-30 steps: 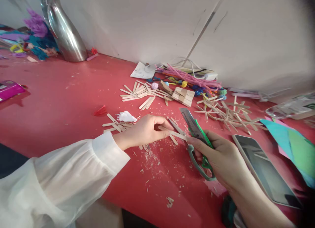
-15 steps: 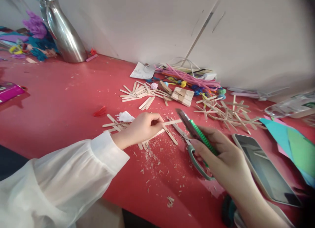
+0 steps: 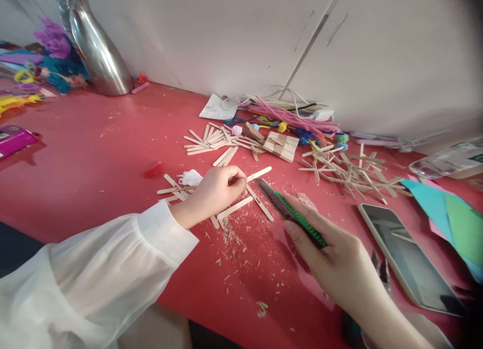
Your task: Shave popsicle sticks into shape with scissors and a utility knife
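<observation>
My left hand [image 3: 221,190] is closed, thumb and fingers pinching a flat wooden craft stick [image 3: 261,173] that points up and to the right. A green utility knife [image 3: 300,219] is gripped in my right hand [image 3: 335,251], its dark blade end close below the stick's free part. I cannot tell whether the blade touches the stick. Under and beside my left hand lie more craft sticks [image 3: 236,208], partly hidden by it. Pale wood shavings [image 3: 232,238] are scattered on the red table [image 3: 124,153] between my hands.
A phone [image 3: 407,258] lies right of my right hand, beside coloured paper [image 3: 449,213]. Behind are loose craft sticks [image 3: 343,170], a stick bundle [image 3: 281,145] and pink pipe cleaners [image 3: 287,115]. A steel jug [image 3: 100,50] stands back left; a plastic bottle [image 3: 447,160] lies right.
The knife has come down and left, its blade end now near the stick. The stick tilts up more. The scissors seen under my right hand no longer show there.
</observation>
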Motion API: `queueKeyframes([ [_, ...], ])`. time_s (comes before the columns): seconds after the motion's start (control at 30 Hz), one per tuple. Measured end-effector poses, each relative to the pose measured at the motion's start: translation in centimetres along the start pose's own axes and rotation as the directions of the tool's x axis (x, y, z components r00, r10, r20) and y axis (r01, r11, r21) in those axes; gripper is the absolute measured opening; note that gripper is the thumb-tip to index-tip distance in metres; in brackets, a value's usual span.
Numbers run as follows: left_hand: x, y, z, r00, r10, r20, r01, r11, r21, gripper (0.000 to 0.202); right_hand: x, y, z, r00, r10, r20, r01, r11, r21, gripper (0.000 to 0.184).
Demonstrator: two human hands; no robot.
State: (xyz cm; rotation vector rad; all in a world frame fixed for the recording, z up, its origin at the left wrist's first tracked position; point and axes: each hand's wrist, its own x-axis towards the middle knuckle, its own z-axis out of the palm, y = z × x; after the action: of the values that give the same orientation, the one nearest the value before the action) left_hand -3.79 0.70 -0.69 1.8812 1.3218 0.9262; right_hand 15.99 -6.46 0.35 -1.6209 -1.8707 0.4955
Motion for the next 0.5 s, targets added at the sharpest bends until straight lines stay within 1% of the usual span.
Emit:
queueKeyframes([
  [0.2,0.00,-0.33,0.07,1.000,0.008,0.020,-0.008,1.000,-0.005,0.017,0.12,0.09,0.02,1.000,-0.006,0.025,0.006,1.000,0.029,0.042],
  [0.37,-0.16,0.08,0.00,1.000,0.024,0.018,-0.024,0.999,0.022,0.017,0.21,0.33,0.04,0.999,-0.026,0.042,0.024,0.999,0.025,0.042],
  [0.43,-0.34,0.32,-0.01,0.999,0.051,0.005,-0.051,0.997,0.056,0.018,0.11,0.24,0.09,0.999,-0.015,0.032,0.015,1.000,0.020,0.042],
  [0.5,-0.53,0.45,0.06,0.994,0.102,-0.023,-0.099,0.989,0.107,0.018,-0.03,0.16,0.21,1.000,-0.021,0.014,0.021,1.000,0.000,0.042],
])
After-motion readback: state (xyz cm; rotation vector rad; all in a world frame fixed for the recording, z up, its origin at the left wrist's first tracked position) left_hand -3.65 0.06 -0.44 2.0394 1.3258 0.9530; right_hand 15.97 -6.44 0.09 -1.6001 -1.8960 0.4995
